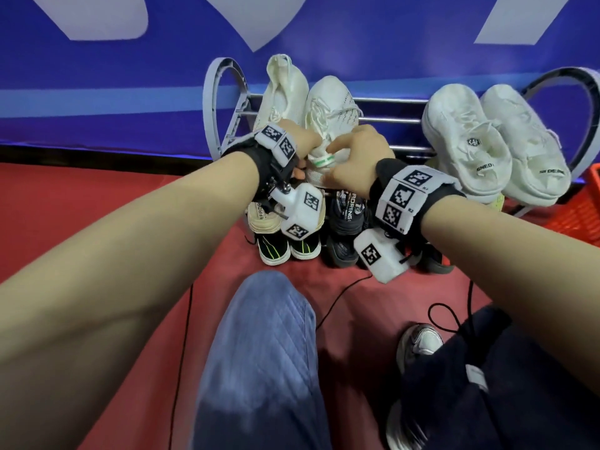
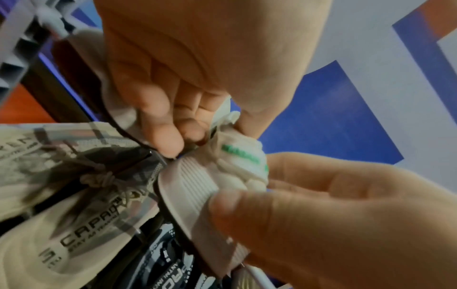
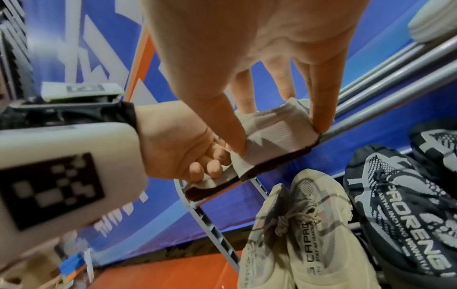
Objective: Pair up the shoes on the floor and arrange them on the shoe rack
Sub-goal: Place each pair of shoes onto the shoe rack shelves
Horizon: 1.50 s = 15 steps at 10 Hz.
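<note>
Two cream knit shoes lie side by side, toes to the wall, at the left of the shoe rack's [image 1: 386,120] top tier. The left cream shoe [image 1: 282,92] has its heel gripped by my left hand [image 1: 300,147], fingers curled under the sole edge [image 3: 210,181]. The right cream shoe [image 1: 331,108] carries a green-striped heel tab [image 2: 242,156]. My right hand [image 1: 344,154] pinches that heel [image 3: 272,133] between thumb and fingers, just above the front rail. Both hands meet at the heels and hide them in the head view.
A white pair [image 1: 487,141] fills the top tier's right end. Below sit a beige pair [image 3: 296,234], a black pair [image 3: 400,205] and black-green shoes [image 1: 282,248]. A red basket [image 1: 581,209] stands at right. My knees and cables lie on the red floor.
</note>
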{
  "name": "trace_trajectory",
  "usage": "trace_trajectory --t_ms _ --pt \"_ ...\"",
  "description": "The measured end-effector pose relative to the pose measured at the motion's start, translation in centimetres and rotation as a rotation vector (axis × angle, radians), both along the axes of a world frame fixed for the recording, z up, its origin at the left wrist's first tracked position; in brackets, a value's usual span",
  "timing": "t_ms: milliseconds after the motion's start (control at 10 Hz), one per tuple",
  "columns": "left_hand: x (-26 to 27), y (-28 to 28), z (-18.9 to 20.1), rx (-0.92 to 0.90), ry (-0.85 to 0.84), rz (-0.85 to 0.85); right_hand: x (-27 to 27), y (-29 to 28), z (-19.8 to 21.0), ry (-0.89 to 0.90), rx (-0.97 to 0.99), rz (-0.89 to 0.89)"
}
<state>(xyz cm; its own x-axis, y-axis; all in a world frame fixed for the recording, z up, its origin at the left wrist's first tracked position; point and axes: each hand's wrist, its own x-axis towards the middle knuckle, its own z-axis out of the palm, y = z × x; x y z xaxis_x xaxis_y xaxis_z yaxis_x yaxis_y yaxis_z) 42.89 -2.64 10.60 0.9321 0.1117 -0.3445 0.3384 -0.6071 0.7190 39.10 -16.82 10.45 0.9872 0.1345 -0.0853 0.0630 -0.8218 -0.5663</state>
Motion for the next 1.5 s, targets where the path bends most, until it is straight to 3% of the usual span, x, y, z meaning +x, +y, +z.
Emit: trace_trajectory --t_ms 100,200,300,500,700,900,1000,1100,1200,1400,1500 --pt "0.3 -0.5 -0.4 0.052 -0.044 -0.021 0.7 -0.3 0.3 0.048 0.362 -0.269" --pt "-0.7 -0.7 -1.2 0.338 -0.272 -0.101 1.5 -1.3 0.4 0.134 0.543 -0.429" --pt "-1.9 -0.3 -1.3 0.448 -0.467 -0.113 2.1 -2.4 0.5 0.272 0.673 -0.452" --pt "-1.8 3.9 1.4 0.421 -0.548 -0.01 3.5 0.4 -1.7 0.407 0.632 -0.357" --pt "-3.3 8.7 1.2 0.498 -0.442 0.047 2.0 6.3 -1.8 0.471 0.571 -0.199" --pt "-3.9 9.4 0.7 0.396 -0.443 0.073 2.4 7.6 -2.8 0.392 0.168 -0.015" --pt "-3.8 9.3 0.8 0.362 -0.448 0.075 2.4 7.1 -2.7 0.356 0.295 0.012" --pt "-3.8 8.8 0.6 0.284 -0.437 0.091 2.4 5.3 -1.9 0.353 0.626 -0.35" --pt "-3.4 8.0 0.6 0.209 -0.419 0.084 2.7 1.5 -0.8 0.265 0.61 -0.53" --pt "-2.2 6.2 0.0 0.435 -0.415 -0.122 3.1 -6.6 1.1 0.034 0.35 -0.648" --pt "-1.9 5.0 -1.2 0.461 -0.393 -0.186 2.8 -8.5 1.5 0.08 0.499 -0.633"
